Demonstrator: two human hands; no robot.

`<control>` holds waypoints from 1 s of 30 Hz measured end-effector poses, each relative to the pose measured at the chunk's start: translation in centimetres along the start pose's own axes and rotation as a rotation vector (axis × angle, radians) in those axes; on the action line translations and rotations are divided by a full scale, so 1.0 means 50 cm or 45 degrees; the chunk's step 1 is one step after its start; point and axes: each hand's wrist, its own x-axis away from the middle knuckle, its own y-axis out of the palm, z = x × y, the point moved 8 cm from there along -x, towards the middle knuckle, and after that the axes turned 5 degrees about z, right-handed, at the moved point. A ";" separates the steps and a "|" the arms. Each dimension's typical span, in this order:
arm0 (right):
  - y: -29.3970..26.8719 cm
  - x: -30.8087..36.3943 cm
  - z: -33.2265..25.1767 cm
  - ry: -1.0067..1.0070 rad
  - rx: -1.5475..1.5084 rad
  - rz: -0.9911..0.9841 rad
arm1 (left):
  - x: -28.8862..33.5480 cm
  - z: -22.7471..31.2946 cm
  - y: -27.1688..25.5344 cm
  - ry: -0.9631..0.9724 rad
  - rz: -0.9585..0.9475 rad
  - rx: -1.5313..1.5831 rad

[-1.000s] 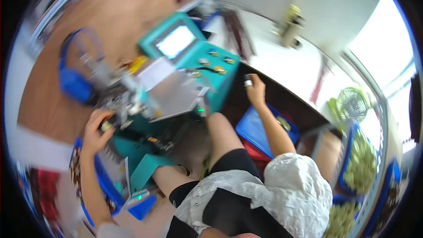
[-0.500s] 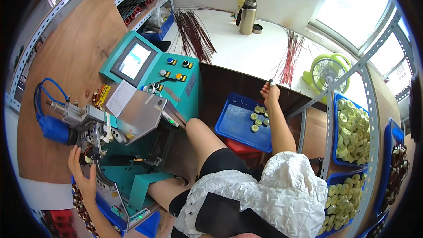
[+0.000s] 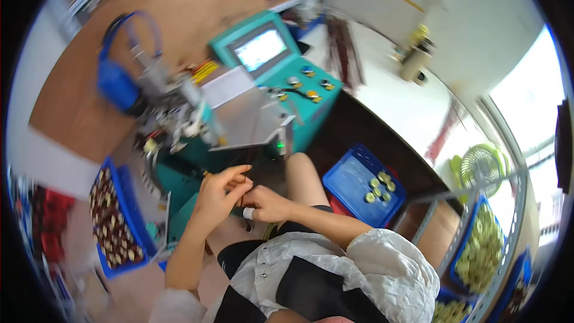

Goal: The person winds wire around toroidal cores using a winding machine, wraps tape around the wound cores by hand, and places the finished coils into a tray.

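My left hand [image 3: 222, 196] and my right hand [image 3: 266, 204] are close together above my lap, in front of the teal machine [image 3: 317, 93]. The left thumb and fingers come together in a pinch; a thin dark strand seems to show by the fingertips, too blurred to name. My right hand is closed, its fingers curled beside the left thumb, and what it grips cannot be made out. A white band [image 3: 248, 213] wraps one right finger. Beyond my left hand sits the machine's metal winding head [image 3: 176, 110], with a small pale ring-shaped part [image 3: 150, 145] near it.
A blue tray [image 3: 347, 176] with several pale green rings stands right of my knee. At left, a blue bin [image 3: 136, 218] holds many dark-and-pale wound rings. More pale rings fill a bin [image 3: 481, 251] on the right rack. Red wires [image 3: 442, 131] lie on the white table.
My right hand has come back from the table edge by the red wires to my lap. My left hand has left the winding head and met it. The view has turned left.
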 end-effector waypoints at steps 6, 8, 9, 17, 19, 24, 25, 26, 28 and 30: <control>-0.034 -0.162 -0.147 -0.196 0.068 0.099 | 0.008 0.046 -0.195 -0.027 0.312 0.155; -0.051 -0.220 -0.169 -0.223 -0.194 0.115 | 0.009 0.090 -0.257 0.078 0.472 0.165; -0.058 -0.246 -0.203 -0.308 -0.277 0.158 | 0.009 0.113 -0.288 0.170 0.529 0.180; -0.056 -0.373 -0.250 -0.303 -0.142 0.120 | -0.027 0.134 -0.398 0.289 0.785 -0.006; -0.053 -0.377 -0.241 -0.266 -0.120 0.109 | -0.030 0.121 -0.401 0.317 0.818 0.073; -0.063 -0.376 -0.240 -0.397 0.028 0.165 | -0.027 0.118 -0.399 0.329 0.870 0.117; -0.063 -0.375 -0.241 -0.396 0.029 0.165 | -0.027 0.117 -0.399 0.328 0.869 0.118; -0.062 -0.374 -0.243 -0.383 0.016 0.171 | -0.026 0.119 -0.400 0.347 0.879 0.088; -0.059 -0.374 -0.242 -0.368 0.004 0.179 | -0.025 0.118 -0.401 0.365 0.887 0.058; -0.058 -0.373 -0.244 -0.394 0.025 0.199 | -0.021 0.117 -0.403 0.403 0.908 0.073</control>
